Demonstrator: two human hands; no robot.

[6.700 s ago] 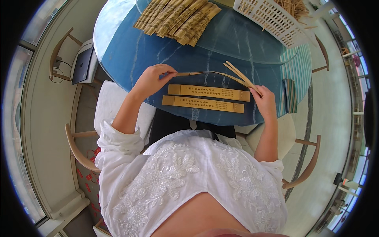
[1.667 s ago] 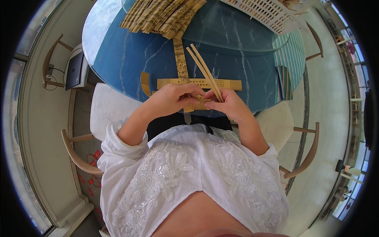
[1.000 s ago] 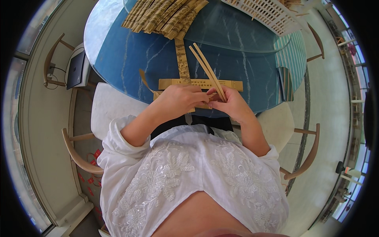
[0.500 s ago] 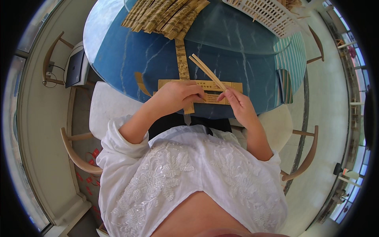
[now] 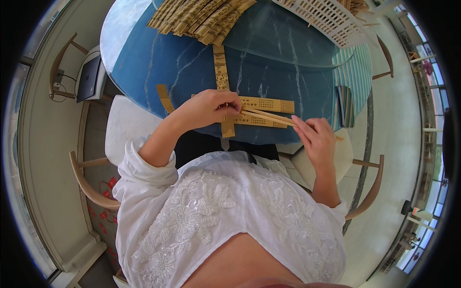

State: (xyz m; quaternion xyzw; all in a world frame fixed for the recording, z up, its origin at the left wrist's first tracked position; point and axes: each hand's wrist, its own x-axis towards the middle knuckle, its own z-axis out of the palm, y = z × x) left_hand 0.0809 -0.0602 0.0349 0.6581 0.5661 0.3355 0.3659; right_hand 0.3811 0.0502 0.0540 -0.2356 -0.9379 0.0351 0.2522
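Note:
A pair of light wooden chopsticks (image 5: pixel 271 116) lies slanting between my hands, above the near edge of the blue table. My right hand (image 5: pixel 317 139) pinches the chopsticks towards their right end. At their left ends, the fingers of my left hand (image 5: pixel 213 109) are closed on the tips. Beneath lie two flat gold paper sleeves (image 5: pixel 278 105) with dark print, one nearer me than the other. A long patterned gold strip (image 5: pixel 221 69) crosses under my left hand. Left of that hand is a short gold strip (image 5: pixel 164 97).
A fanned pile of gold patterned sleeves (image 5: pixel 199 21) rests at the far side on a glass turntable (image 5: pixel 278 43). A white slotted basket (image 5: pixel 331 21) with chopsticks sits far right. A striped booklet-like item (image 5: pixel 346 106) stands at the right edge. Chairs (image 5: pixel 91 180) surround the blue table (image 5: pixel 139 72).
The chopsticks have swung from pointing up and away to lying nearly level, tips at my left fingers. My right hand has moved right and nearer me; my left hand has shifted slightly left.

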